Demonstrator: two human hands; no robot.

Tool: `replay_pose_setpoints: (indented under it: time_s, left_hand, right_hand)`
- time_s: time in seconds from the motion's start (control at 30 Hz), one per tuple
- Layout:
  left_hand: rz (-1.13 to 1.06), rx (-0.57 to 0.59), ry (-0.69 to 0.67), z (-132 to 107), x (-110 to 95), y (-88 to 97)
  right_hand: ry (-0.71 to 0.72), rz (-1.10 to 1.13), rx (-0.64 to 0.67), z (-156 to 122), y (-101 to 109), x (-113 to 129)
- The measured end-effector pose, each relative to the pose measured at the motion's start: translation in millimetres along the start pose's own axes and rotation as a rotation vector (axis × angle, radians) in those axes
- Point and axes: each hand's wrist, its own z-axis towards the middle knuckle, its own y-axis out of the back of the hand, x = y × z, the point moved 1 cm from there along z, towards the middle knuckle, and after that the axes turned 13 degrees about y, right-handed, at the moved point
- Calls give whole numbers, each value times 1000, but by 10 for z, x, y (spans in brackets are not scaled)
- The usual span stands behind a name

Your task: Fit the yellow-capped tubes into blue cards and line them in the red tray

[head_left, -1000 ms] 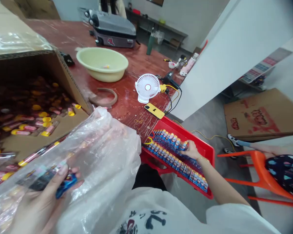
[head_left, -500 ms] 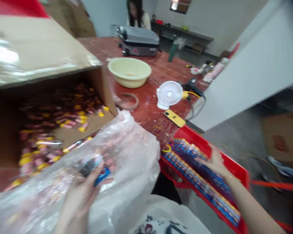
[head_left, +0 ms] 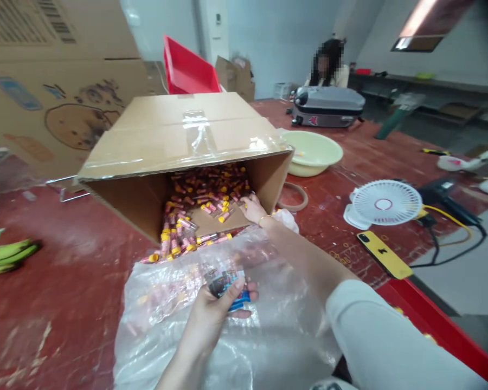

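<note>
My left hand (head_left: 223, 303) is closed on a small stack of printed plastic wrappers (head_left: 228, 281), dark and clear with a blue edge. It is above a translucent plastic sheet (head_left: 284, 330) on the table's near side. My right hand (head_left: 252, 210) reaches into the open cardboard box (head_left: 236, 127), at the right of its mouth. Its fingers stretch toward small pink tubes with yellow caps (head_left: 183, 225), which lie loose inside the box and spill at its front edge. Whether the fingertips touch a tube is too small to tell.
Right of the box are a pale basin (head_left: 315, 154), a tape ring (head_left: 295, 196), a white fan (head_left: 384, 203) and a yellow phone (head_left: 384, 254). A red bin (head_left: 443, 325) is at lower right. Bananas (head_left: 8, 254) lie left; a grey suitcase (head_left: 329, 105) and a person (head_left: 329, 65) are behind.
My right hand has gone from the red bin with rows of blue-labelled tubes to the cardboard box. The view has turned left. My left hand keeps its stack of wrappers.
</note>
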Motion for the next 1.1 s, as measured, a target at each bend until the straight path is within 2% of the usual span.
replay_pose_setpoints:
  time_s: [0.1, 0.2, 0.3, 0.37, 0.5, 0.6, 0.7, 0.8, 0.87, 0.97, 1.1]
  left_hand:
    - [8, -12, -25, -5, -1, 70]
    - [13, -10, -18, 24, -7, 140]
    - [13, 29, -23, 68, -7, 150]
    - [3, 45, -54, 89, -3, 121]
    - [-10, 32, -94, 101, 10, 40]
    - [30, 41, -98, 98, 16, -5]
    - [38, 27, -90, 94, 16, -30]
    - [49, 15, -95, 82, 14, -52]
    - [64, 21, -100, 67, 17, -72]
    - [28, 42, -107, 41, 29, -102]
    - [-90, 93, -24, 34, 37, -138]
  right_hand:
    - [-60, 23, -14, 171, -186, -56]
    - [-72, 89, -49, 113, -100, -51]
    - [-31, 194, -71, -112, 214, 84]
    - [38, 330, -55, -352, 502, 276]
    - [308, 702, 124, -845, 1037, 786]
    - [441, 576, 173, -1030, 1242, 1045]
    - [509, 448, 207, -1072, 1267, 1149]
    - [495, 498, 207, -1077, 1202, 1163]
    - [434, 594, 213, -1082, 1131, 1142]
    - [268, 806, 236, -1107, 993, 1083]
    - [54, 956, 236, -1249, 825, 1014]
